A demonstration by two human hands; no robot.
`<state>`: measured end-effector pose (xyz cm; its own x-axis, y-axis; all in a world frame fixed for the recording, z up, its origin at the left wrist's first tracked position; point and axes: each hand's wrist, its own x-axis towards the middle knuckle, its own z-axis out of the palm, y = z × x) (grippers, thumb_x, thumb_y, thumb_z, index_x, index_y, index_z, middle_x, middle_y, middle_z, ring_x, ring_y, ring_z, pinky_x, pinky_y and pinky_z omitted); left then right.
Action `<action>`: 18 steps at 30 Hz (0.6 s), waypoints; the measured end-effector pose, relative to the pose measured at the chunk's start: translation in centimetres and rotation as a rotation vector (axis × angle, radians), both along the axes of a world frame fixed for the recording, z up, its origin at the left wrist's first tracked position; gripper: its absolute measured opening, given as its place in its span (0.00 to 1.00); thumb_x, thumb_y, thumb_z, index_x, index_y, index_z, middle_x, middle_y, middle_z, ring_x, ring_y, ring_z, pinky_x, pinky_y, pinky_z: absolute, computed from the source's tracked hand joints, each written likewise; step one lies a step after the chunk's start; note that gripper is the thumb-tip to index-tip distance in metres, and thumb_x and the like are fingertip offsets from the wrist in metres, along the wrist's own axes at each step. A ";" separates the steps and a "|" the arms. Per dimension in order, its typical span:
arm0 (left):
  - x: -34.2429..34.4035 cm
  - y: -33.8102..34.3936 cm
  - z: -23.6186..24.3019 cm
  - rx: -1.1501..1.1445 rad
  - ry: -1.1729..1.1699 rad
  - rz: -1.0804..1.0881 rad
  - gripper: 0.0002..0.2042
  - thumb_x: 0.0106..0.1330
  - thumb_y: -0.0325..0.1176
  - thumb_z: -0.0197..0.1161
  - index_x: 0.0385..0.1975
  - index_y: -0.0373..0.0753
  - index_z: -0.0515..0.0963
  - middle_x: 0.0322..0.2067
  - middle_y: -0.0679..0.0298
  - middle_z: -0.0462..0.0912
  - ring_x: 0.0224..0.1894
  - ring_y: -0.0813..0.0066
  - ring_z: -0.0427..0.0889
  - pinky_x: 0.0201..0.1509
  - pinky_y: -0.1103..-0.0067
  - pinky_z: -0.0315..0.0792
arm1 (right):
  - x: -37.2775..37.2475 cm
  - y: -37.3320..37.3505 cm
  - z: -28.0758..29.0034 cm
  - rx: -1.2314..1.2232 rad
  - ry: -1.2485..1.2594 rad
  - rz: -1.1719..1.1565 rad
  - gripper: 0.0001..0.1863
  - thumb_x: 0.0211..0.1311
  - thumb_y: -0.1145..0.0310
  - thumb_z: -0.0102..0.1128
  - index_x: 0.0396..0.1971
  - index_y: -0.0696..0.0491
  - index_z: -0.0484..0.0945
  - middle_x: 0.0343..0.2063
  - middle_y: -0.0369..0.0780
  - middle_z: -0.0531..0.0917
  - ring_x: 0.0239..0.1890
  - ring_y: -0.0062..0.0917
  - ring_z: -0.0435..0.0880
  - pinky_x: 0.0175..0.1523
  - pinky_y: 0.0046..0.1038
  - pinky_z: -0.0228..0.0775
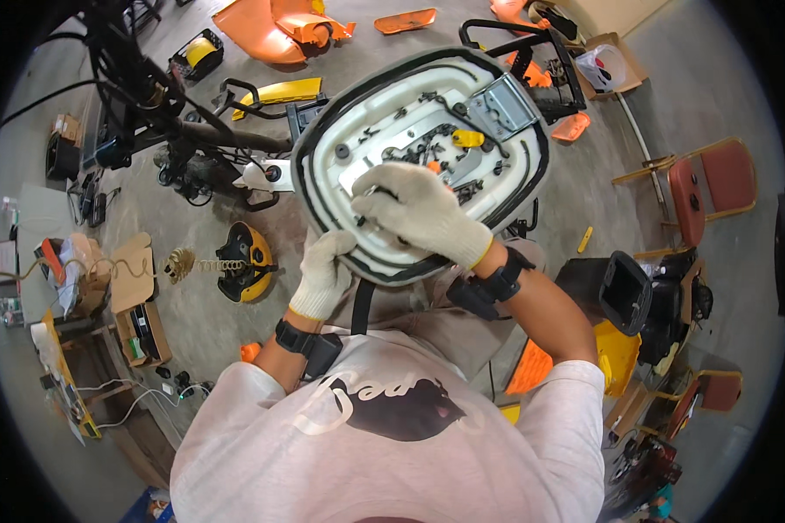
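In front of me is a white oval tray-like part (330,155) with a dark rim, like an upturned scooter seat. A metal bracket (502,108) sits at its upper right end. Loose dark screws (427,144), a yellow piece (468,139) and a small orange piece (434,166) lie inside it. My left hand (324,275), in a pale knit glove, is closed on the near left rim. Over the tray's near side, my gloved right hand (419,209) has its fingers curled together. Whatever is between those fingertips is hidden.
Orange body panels (275,30) and a yellow panel (279,94) lie on the floor ahead. A vehicle frame with cables (192,131) stands at the left, near a yellow-black round part (251,261). Red chairs (715,179) and a black bin (615,283) are at the right.
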<state>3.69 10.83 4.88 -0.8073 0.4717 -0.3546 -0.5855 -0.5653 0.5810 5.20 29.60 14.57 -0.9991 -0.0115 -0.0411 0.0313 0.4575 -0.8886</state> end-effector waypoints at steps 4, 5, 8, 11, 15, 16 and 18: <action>1.3 -2.5 -2.4 0.061 -0.070 -0.052 0.31 0.54 0.17 0.52 0.64 0.28 0.67 0.49 0.50 0.84 0.47 0.55 0.87 0.58 0.60 0.83 | 3.0 0.4 0.4 0.134 0.050 -0.003 0.16 0.65 0.67 0.63 0.49 0.57 0.84 0.33 0.43 0.87 0.29 0.24 0.88 0.34 0.27 0.81; 1.7 -2.8 -2.8 0.093 -0.069 -0.063 0.30 0.54 0.17 0.53 0.62 0.25 0.67 0.47 0.48 0.84 0.45 0.53 0.88 0.58 0.59 0.84 | 4.2 1.6 0.8 0.019 -0.074 -0.024 0.17 0.66 0.68 0.62 0.52 0.57 0.83 0.33 0.44 0.87 0.28 0.24 0.88 0.32 0.26 0.81; 2.1 -3.3 -3.5 0.020 -0.127 -0.006 0.28 0.53 0.18 0.54 0.59 0.22 0.70 0.46 0.47 0.85 0.45 0.52 0.88 0.56 0.59 0.84 | 5.2 5.5 0.9 0.259 0.188 -0.326 0.16 0.62 0.64 0.62 0.45 0.57 0.86 0.36 0.50 0.87 0.37 0.39 0.89 0.45 0.37 0.81; 2.1 -3.3 -3.8 -0.009 -0.084 -0.054 0.26 0.53 0.20 0.55 0.56 0.22 0.73 0.46 0.47 0.86 0.46 0.53 0.88 0.54 0.61 0.85 | 5.2 9.2 0.1 0.705 0.223 -0.414 0.14 0.60 0.67 0.61 0.44 0.53 0.86 0.36 0.45 0.88 0.41 0.37 0.87 0.51 0.38 0.79; 1.7 -3.2 -4.3 -0.030 -0.081 -0.091 0.26 0.54 0.21 0.56 0.57 0.23 0.74 0.47 0.47 0.86 0.47 0.55 0.88 0.55 0.62 0.85 | 4.8 11.3 -1.6 0.870 0.192 -0.311 0.14 0.58 0.68 0.61 0.44 0.50 0.87 0.35 0.44 0.88 0.42 0.38 0.86 0.52 0.40 0.78; 1.8 -3.2 -4.5 -0.039 -0.110 -0.083 0.26 0.54 0.21 0.57 0.57 0.23 0.74 0.47 0.48 0.86 0.47 0.55 0.88 0.55 0.62 0.85 | 4.6 11.5 -1.8 0.890 0.175 -0.291 0.14 0.58 0.69 0.61 0.44 0.48 0.87 0.35 0.44 0.88 0.42 0.38 0.86 0.52 0.40 0.78; 1.9 -3.2 -4.7 -0.051 -0.102 -0.074 0.26 0.55 0.21 0.57 0.57 0.23 0.74 0.48 0.48 0.86 0.48 0.55 0.88 0.56 0.62 0.84 | 4.2 11.8 -1.9 0.923 0.145 -0.257 0.14 0.57 0.67 0.61 0.43 0.48 0.87 0.35 0.44 0.88 0.41 0.39 0.87 0.51 0.40 0.79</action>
<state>5.56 7.60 0.21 -0.7294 0.5077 -0.4584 -0.6821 -0.4894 0.5433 9.41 41.37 12.63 -0.9626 0.1832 0.1998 0.1462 0.9715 -0.1866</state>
